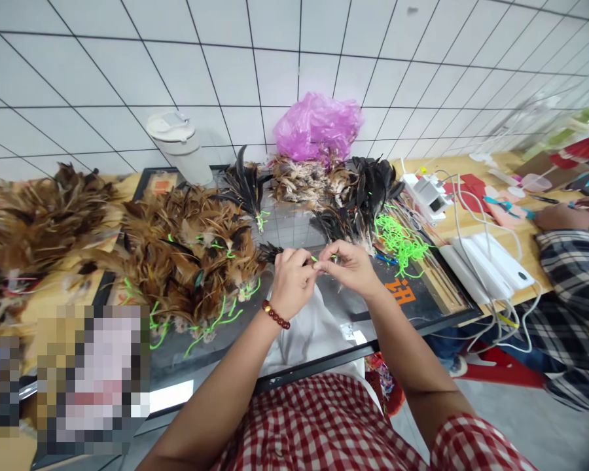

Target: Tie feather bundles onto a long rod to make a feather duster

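Note:
My left hand [294, 278] and my right hand [349, 265] meet fingertip to fingertip over the dark framed board [235, 337]. A short bit of bright green string [315, 259] shows between them, pinched by my right fingers. Dark feathers [271, 253] stick out to the left from behind my left hand, whose fingers are closed around their hidden base. Left of my hands lies a big pile of brown feathers [181, 245], several tied with green string. Just beyond are black feathers [245, 186] with a green tie. A tangle of green strings [401, 241] lies to the right.
A pink plastic bag [319, 127] and a white lidded container [180, 149] stand by the tiled wall. More brown feathers [44, 216] lie far left. White power bricks [491, 268] with looping cables sit right, near another person's checked sleeve [572, 275].

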The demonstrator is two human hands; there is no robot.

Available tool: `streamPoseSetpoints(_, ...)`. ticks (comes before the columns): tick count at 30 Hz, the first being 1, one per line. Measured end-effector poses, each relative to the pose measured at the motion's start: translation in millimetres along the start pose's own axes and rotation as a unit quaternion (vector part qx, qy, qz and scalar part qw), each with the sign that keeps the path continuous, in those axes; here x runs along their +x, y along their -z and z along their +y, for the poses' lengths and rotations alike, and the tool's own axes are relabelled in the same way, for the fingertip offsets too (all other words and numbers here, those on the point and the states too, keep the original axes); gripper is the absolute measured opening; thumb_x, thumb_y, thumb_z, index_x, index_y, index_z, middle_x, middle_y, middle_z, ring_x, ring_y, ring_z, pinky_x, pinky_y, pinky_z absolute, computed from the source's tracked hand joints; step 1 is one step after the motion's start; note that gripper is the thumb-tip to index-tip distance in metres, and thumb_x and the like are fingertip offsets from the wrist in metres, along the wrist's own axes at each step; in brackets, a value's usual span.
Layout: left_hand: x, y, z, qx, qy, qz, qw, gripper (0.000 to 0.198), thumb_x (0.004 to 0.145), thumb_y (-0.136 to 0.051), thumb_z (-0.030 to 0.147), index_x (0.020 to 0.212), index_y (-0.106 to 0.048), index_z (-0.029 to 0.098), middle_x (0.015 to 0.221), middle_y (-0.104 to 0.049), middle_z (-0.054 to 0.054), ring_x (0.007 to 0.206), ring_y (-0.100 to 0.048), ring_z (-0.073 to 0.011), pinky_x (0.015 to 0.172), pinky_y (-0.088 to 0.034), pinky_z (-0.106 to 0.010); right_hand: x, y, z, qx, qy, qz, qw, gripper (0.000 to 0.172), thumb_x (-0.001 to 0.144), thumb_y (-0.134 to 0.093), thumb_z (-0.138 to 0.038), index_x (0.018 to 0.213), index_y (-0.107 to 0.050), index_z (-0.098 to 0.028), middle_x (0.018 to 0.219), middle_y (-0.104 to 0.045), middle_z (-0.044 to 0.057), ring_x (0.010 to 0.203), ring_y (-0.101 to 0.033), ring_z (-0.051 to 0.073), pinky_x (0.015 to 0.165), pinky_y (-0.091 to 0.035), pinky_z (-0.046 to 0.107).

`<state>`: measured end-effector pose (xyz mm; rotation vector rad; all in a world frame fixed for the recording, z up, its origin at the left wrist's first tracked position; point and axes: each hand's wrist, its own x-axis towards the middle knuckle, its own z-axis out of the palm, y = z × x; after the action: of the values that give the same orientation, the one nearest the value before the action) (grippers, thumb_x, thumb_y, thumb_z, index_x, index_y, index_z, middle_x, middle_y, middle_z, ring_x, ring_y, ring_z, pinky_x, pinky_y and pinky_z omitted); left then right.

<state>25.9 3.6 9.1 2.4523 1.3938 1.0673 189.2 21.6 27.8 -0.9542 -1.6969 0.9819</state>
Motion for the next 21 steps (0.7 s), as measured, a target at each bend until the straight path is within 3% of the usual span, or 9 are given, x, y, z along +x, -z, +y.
streamPoseSetpoints(3,-4.5,-9.1,-6.5,0.002,0.031,-0.024,0.999,0.02,0.084,-0.054,0.017,0.067,-0.065,0.02,0.072,-0.061,-0.003,0.087,-0.049,-0.0195,0.077,-0.032,-0.037,0.7,-2.3,6.1,-0.044,-0.027,-0.015,0.999,0.02,0.072,-0.074,-0.032,0.071,-0.06,-0.017,0.066,-0.063,-0.001,0.062,-0.058,0.012,0.06,-0.046,0.025)
streamPoseSetpoints(8,-4.4,-11.9,-11.8,-0.094,0.074,-0.039,0.992,0.022,0.084,-0.051,0.016,0.071,-0.068,0.02,0.081,-0.063,-0.004,0.084,-0.053,-0.0175,0.076,-0.038,-0.034,6.3,-12.7,15.7,0.1,-0.141,0.023,0.985,0.032,0.063,-0.079,-0.038,0.071,-0.055,-0.018,0.061,-0.062,-0.003,0.051,-0.055,0.01,0.05,-0.044,0.022)
streamPoseSetpoints(15,-0.1,-15.7,-21.0,-0.366,0.189,-0.088,0.907,0.014,0.077,-0.06,0.025,0.073,-0.07,0.016,0.083,-0.063,-0.006,0.08,-0.059,-0.015,0.077,-0.046,-0.029,14.3,-22.4,28.1,0.227,-0.212,0.089,0.946,0.04,0.052,-0.084,-0.037,0.069,-0.054,-0.017,0.05,-0.054,-0.008,0.044,-0.048,0.006,0.046,-0.04,0.019)
streamPoseSetpoints(18,-0.1,-14.0,-23.9,-0.39,0.237,-0.126,0.881,0.025,0.08,-0.057,0.036,0.073,-0.068,0.015,0.07,-0.06,-0.003,0.064,-0.054,-0.012,0.063,-0.044,-0.025,14.9,-22.4,28.7,0.248,-0.215,0.101,0.939,0.039,0.053,-0.083,-0.034,0.072,-0.054,-0.017,0.051,-0.054,-0.008,0.044,-0.048,0.006,0.047,-0.04,0.019)
streamPoseSetpoints(21,-0.3,-13.3,-23.7,-0.36,0.278,-0.133,0.88,0.033,0.085,-0.049,0.041,0.069,-0.063,0.016,0.054,-0.05,0.001,0.052,-0.045,-0.0106,0.053,-0.038,-0.023,14.6,-22.0,27.6,0.25,-0.214,0.104,0.939,0.037,0.055,-0.082,-0.033,0.076,-0.056,-0.017,0.055,-0.057,-0.007,0.045,-0.049,0.006,0.048,-0.04,0.02)
